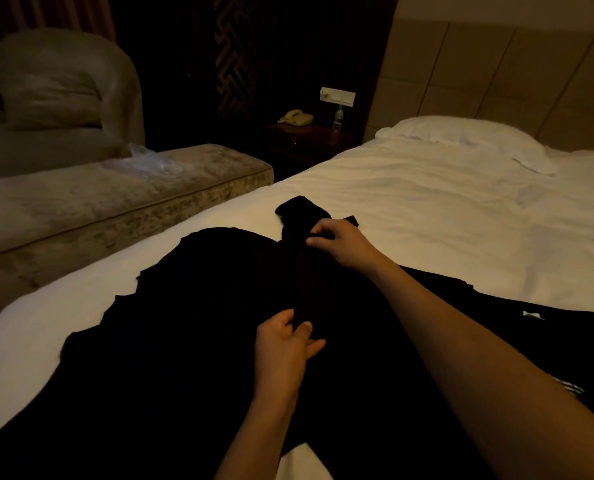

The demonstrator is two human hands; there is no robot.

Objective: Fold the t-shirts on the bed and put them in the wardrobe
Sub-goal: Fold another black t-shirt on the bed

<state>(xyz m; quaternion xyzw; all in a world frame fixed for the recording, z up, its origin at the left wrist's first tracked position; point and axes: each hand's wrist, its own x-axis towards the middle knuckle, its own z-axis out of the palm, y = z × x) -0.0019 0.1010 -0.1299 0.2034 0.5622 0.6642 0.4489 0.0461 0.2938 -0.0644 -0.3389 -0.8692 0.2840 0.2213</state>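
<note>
A black t-shirt (202, 323) lies spread over the near half of the bed (410, 202), its cloth so dark that folds and seams barely show. A narrow band of it runs from near to far between the two hands, and a bunched end, perhaps a sleeve, pokes out beyond the far hand. The left hand (285, 344) pinches the near end of that band between thumb and curled fingers. The right hand (337, 242), reaching farther across the bed, pinches the far end with its fingertips. More black cloth with a small white tag (533, 315) and white stripes lies under and beyond the right forearm; whether it is a second shirt cannot be told.

The bed wears a rumpled white sheet, with a white pillow (462, 133) at the far end against a padded beige headboard (496, 71). The room is dim. Left of the bed, just beside it, stands a long velvety bench (115, 195) with crumpled clear plastic (146, 159) on it, and behind that a pale armchair (63, 91). Between bench and headboard a dark nightstand (306, 140) carries a telephone (295, 117) and a small water bottle (338, 116), below a white switch panel (337, 96) on the dark patterned wall.
</note>
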